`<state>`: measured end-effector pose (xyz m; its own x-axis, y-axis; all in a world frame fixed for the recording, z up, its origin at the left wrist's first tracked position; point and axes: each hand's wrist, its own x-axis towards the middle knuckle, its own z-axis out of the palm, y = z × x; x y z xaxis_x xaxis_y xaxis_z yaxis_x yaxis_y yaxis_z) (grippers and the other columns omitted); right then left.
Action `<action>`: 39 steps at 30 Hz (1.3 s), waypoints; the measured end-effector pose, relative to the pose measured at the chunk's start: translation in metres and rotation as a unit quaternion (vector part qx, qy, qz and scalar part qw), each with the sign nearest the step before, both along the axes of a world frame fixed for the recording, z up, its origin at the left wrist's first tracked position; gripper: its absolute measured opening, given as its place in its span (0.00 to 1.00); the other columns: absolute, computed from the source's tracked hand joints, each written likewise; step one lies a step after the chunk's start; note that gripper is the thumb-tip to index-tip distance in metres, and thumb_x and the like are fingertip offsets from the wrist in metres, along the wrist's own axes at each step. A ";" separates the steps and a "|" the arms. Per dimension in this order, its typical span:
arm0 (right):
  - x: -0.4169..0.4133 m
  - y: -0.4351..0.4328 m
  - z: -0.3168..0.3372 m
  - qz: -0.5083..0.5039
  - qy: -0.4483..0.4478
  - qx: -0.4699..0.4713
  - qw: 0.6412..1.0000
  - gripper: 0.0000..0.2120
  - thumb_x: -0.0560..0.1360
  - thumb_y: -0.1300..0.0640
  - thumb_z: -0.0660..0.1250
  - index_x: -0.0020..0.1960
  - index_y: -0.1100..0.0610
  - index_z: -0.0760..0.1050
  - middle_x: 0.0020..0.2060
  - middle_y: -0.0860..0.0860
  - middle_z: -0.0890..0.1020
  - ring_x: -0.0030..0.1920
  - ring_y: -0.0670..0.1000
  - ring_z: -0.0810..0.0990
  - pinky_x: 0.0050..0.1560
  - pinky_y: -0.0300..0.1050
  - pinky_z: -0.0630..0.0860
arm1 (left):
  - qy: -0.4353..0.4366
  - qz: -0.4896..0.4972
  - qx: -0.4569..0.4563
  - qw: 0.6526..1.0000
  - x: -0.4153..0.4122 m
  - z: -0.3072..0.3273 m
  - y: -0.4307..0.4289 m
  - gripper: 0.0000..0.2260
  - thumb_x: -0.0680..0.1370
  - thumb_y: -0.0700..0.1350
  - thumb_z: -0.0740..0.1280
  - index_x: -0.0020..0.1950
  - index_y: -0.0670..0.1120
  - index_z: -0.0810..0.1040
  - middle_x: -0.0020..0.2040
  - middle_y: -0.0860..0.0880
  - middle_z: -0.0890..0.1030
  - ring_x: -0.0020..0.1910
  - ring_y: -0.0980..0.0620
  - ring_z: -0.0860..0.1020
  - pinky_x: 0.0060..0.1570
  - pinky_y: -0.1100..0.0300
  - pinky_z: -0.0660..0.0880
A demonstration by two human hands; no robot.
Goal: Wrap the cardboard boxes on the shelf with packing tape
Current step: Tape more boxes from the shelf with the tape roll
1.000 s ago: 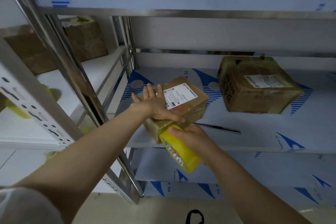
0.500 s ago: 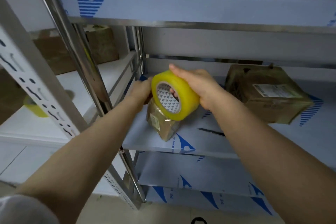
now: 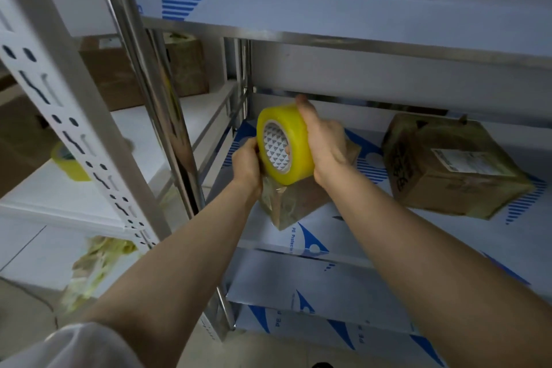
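Okay so, nearest up: the right hand (image 3: 324, 143) is curled around the yellow tape roll (image 3: 285, 134), with the fingers over its outer band and one fingertip poking into the core. The roll sits on edge right on top of the small box (image 3: 294, 203), which is directly under those fingers and already shiny with tape. The left hand (image 3: 246, 166) grips the box's upper left corner, just left of the roll. Its fingertips are tucked behind the roll, so I can't see how far they wrap. Most of the box top is hidden by both hands.

Right of the right-hand fingers, well apart on the same shelf (image 3: 328, 236), is a bigger box (image 3: 448, 176) with a label. So that's two boxes here. Far left of the fingers there's a second tape roll (image 3: 70, 164), blurry. The brown boxes (image 3: 185, 66) beyond it are half hidden by posts, so I can't count them.
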<state>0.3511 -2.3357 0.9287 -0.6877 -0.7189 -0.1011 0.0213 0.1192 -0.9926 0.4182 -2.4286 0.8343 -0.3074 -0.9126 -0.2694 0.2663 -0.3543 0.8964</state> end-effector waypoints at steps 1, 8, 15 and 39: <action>0.001 0.000 -0.002 -0.024 -0.002 -0.017 1.000 0.18 0.74 0.38 0.64 0.35 0.51 0.70 0.32 0.47 0.76 0.33 0.44 0.75 0.32 0.36 0.70 | -0.003 -0.002 -0.005 1.000 0.001 -0.004 0.001 0.09 0.77 0.45 0.60 0.46 0.42 0.79 0.47 0.38 0.79 0.48 0.42 0.79 0.55 0.43 0.76; 0.006 0.008 -0.004 0.127 -0.085 -0.046 0.987 0.10 0.75 0.55 0.69 0.35 0.56 0.76 0.26 0.50 0.81 0.28 0.47 0.78 0.30 0.36 0.77 | -0.027 -0.020 -0.048 0.998 0.006 -0.021 -0.002 0.12 0.80 0.49 0.63 0.43 0.45 0.82 0.39 0.47 0.84 0.39 0.54 0.82 0.39 0.64 0.78; -0.003 0.014 -0.004 0.102 -0.074 -0.033 0.991 0.09 0.73 0.49 0.70 0.40 0.55 0.78 0.32 0.51 0.83 0.35 0.51 0.83 0.41 0.46 0.81 | -0.214 -0.028 -0.257 0.942 0.006 -0.026 -0.009 0.17 0.81 0.45 0.61 0.33 0.43 0.74 0.33 0.44 0.76 0.35 0.49 0.73 0.37 0.58 0.71; 0.005 0.115 -0.085 0.084 -0.129 0.102 0.983 0.12 0.75 0.57 0.68 0.35 0.62 0.78 0.27 0.58 0.79 0.26 0.53 0.77 0.33 0.44 0.74 | -0.371 -0.062 -0.266 0.888 -0.021 0.007 -0.023 0.29 0.82 0.59 0.46 0.56 0.39 0.78 0.53 0.39 0.80 0.55 0.40 0.78 0.58 0.50 0.72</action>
<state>0.3562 -2.2208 0.8438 -0.4941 -0.7663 -0.4106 0.2330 0.3383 -0.9117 0.3969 -2.4514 0.8414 -0.3318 -0.9431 0.0195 -0.4782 0.1860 0.8583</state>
